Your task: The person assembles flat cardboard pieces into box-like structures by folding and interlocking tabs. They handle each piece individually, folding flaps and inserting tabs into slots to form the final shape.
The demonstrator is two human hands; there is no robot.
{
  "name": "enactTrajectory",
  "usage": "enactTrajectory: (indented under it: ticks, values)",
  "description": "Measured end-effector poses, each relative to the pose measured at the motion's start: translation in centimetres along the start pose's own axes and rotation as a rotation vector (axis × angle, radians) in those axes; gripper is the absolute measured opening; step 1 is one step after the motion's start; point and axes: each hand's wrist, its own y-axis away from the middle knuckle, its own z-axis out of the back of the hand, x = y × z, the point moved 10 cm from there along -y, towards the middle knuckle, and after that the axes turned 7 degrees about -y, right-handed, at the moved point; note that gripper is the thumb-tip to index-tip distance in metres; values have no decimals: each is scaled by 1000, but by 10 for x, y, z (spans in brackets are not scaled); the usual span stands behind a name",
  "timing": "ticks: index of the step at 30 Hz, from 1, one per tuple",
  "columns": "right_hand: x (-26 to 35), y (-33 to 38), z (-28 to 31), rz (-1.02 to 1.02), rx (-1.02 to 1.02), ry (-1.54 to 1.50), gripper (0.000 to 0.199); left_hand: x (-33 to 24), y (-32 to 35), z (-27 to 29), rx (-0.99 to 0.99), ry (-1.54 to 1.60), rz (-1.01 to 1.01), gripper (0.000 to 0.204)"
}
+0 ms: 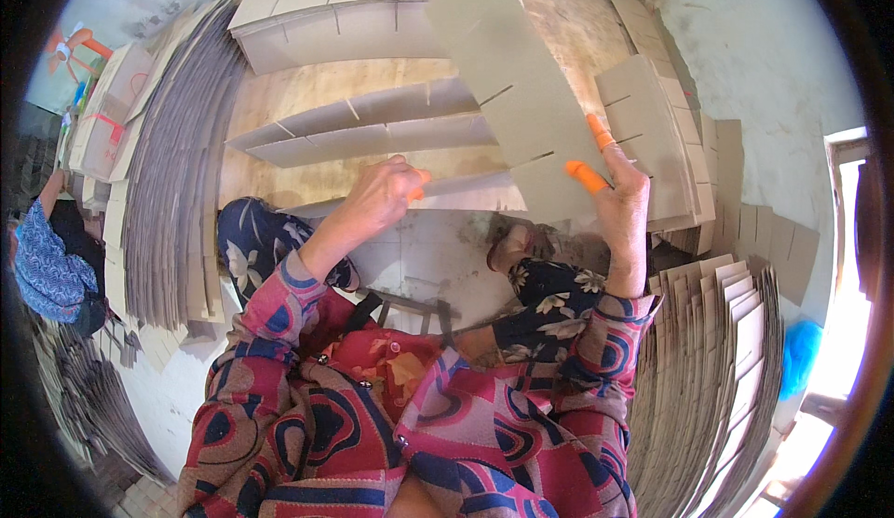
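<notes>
A long brown cardboard strip (507,71) with cut slots is tilted up over the table, gripped at its right edge by my right hand (622,187). Orange finger covers show on that hand's thumb and a finger. My left hand (377,194) is closed, with orange at its fingertips. It is just over a low cardboard strip (470,187) along the near table edge; whether its fingers pinch that strip is hidden. Beyond it, slotted strips (372,136) stand on edge on the wooden table (326,69).
A row of slotted cardboard (345,34) stands at the back. Tall stacks of sheets (177,164) rise at left, and more cardboard (652,145) lies at right. Upright sheets (708,360) fill the lower right. Another person's patterned sleeve (56,262) shows at far left.
</notes>
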Motion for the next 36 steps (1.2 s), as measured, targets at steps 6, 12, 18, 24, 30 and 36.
enactTrajectory:
  ticks: [6, 12, 18, 24, 30, 36]
  values:
    - [3, -2, -1, 13, 6, 48, 64, -1, 1, 2, 3, 13, -11, 22]
    - [-5, 1, -2, -19, 59, 48, 61, 3, 2, -3, 34, -12, -5, 21]
    - [-15, 5, -17, -133, 118, -4, 60, -2, 2, -2, 57, 22, -13, 24]
    - [-9, 4, -14, -31, 78, -19, 60, 3, -22, 38, 100, -247, 102, 30]
    - [-11, 3, -22, -75, 125, 33, 61, 67, -68, 66, -128, -595, 48, 22]
    - [-12, 1, -19, 1, 90, 58, 60, 128, -87, 26, 149, -526, 204, 7]
